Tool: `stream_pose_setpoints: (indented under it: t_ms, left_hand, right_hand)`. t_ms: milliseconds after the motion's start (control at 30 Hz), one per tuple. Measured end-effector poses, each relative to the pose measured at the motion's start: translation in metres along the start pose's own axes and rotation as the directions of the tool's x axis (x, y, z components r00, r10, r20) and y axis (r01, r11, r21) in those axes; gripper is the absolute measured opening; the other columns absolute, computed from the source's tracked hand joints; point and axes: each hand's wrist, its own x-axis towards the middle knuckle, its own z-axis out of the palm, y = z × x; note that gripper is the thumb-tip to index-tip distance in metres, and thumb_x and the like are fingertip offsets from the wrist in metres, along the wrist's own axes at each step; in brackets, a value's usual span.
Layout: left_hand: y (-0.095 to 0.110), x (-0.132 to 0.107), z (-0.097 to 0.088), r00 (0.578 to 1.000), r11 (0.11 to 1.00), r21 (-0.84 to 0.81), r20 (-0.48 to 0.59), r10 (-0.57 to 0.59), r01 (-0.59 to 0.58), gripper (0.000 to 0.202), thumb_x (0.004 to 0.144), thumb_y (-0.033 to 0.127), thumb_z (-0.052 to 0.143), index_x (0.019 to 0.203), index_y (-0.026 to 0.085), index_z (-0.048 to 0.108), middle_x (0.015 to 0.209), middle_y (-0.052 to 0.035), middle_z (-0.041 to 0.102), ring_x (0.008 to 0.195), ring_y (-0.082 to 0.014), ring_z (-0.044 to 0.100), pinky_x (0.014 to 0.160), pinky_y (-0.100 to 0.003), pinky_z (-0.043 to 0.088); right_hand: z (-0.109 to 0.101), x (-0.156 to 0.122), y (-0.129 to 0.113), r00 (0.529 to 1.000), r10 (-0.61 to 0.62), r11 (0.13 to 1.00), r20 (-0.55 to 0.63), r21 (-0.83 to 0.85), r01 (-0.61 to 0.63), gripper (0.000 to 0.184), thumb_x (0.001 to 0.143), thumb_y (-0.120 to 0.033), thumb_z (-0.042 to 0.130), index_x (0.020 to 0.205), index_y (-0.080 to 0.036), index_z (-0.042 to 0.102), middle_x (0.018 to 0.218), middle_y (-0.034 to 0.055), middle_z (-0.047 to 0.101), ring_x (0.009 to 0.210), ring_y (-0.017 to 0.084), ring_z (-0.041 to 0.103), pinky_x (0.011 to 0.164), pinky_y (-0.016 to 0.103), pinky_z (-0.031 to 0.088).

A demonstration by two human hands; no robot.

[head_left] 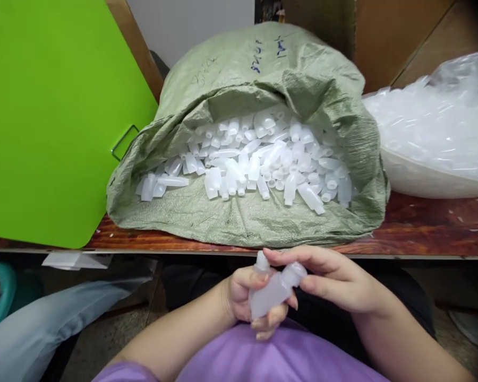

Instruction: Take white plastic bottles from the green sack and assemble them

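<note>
My left hand (242, 300) grips small translucent white plastic bottles (273, 292) just below the table's front edge, above my lap. Two of them show, side by side. My right hand (334, 278) reaches over from the right, thumb and fingertips pinching the top of the nearer bottle. On the table directly beyond lies an open green woven sack (231, 212), its mouth facing me and filled with several more of the same loose bottles (255, 159).
A bright green board (51, 116) leans at the left on the wooden table (422, 228). A clear plastic bag of pale parts (438, 127) sits at the right. Brown cardboard (382, 37) stands behind. A leg in jeans (43, 323) shows lower left.
</note>
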Motion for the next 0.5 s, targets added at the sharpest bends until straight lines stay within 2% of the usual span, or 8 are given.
stream_pose_setpoints:
  t_ms: [67,133,267,367,433,500]
  left_hand:
    - [-0.001,0.000,0.002,0.999,1.000,-0.008,-0.021,0.025,-0.025,0.044,0.075,0.037,0.062,0.100,0.002,0.067,0.062,-0.0101,0.067,0.032,-0.0136,0.052,0.034,-0.022,0.044]
    - [-0.004,0.001,0.004,0.998,0.999,-0.008,-0.031,0.048,-0.048,0.044,0.076,0.037,0.060,0.099,0.001,0.067,0.059,-0.0088,0.066,0.029,-0.0127,0.049,0.036,-0.023,0.046]
    - [-0.013,0.003,0.004,0.996,0.995,-0.034,0.011,0.090,-0.090,0.044,0.077,0.036,0.054,0.099,0.000,0.067,0.054,-0.0077,0.063,0.026,-0.0129,0.045,0.034,-0.025,0.046]
    - [-0.019,0.004,0.003,0.995,0.995,-0.069,0.063,0.076,-0.071,0.046,0.078,0.036,0.050,0.101,0.000,0.066,0.053,-0.0076,0.062,0.026,-0.0138,0.044,0.033,-0.026,0.043]
    - [-0.022,0.003,0.000,0.997,0.997,-0.064,0.053,0.055,-0.052,0.046,0.077,0.037,0.049,0.099,0.001,0.066,0.050,-0.0072,0.061,0.026,-0.0139,0.043,0.033,-0.026,0.042]
    - [-0.024,0.002,-0.005,1.000,0.999,-0.023,-0.005,0.028,-0.028,0.046,0.072,0.040,0.050,0.093,0.003,0.067,0.048,-0.0072,0.059,0.025,-0.0134,0.040,0.038,-0.028,0.042]
  right_hand:
    - [-0.005,0.001,-0.001,1.000,-0.030,0.992,-0.003,-0.121,0.029,0.036,0.086,-0.020,0.059,0.121,-0.028,0.060,0.113,0.0064,0.063,0.103,0.013,0.061,0.088,0.025,0.049]
    - [-0.010,0.002,-0.005,0.997,-0.066,0.974,0.027,-0.213,0.070,0.036,0.084,-0.015,0.061,0.117,-0.029,0.063,0.104,0.0045,0.063,0.096,0.010,0.061,0.085,0.021,0.050]
    - [-0.016,0.001,-0.012,0.984,-0.139,0.945,0.109,-0.282,0.164,0.045,0.081,-0.003,0.060,0.117,-0.031,0.063,0.109,0.0032,0.064,0.100,0.009,0.061,0.086,0.017,0.050]
    - [-0.017,0.000,-0.016,0.966,-0.191,0.916,0.175,-0.321,0.239,0.041,0.081,-0.004,0.060,0.114,-0.028,0.065,0.108,0.0032,0.066,0.098,0.009,0.063,0.086,0.016,0.050]
    - [-0.017,-0.002,-0.020,0.954,-0.207,0.889,0.216,-0.365,0.275,0.036,0.083,-0.006,0.059,0.112,-0.026,0.066,0.108,0.0044,0.066,0.098,0.010,0.063,0.085,0.018,0.050]
    - [-0.017,-0.003,-0.026,0.946,-0.201,0.859,0.255,-0.417,0.295,0.032,0.085,-0.009,0.057,0.112,-0.025,0.066,0.107,0.0055,0.067,0.098,0.010,0.063,0.085,0.019,0.050]
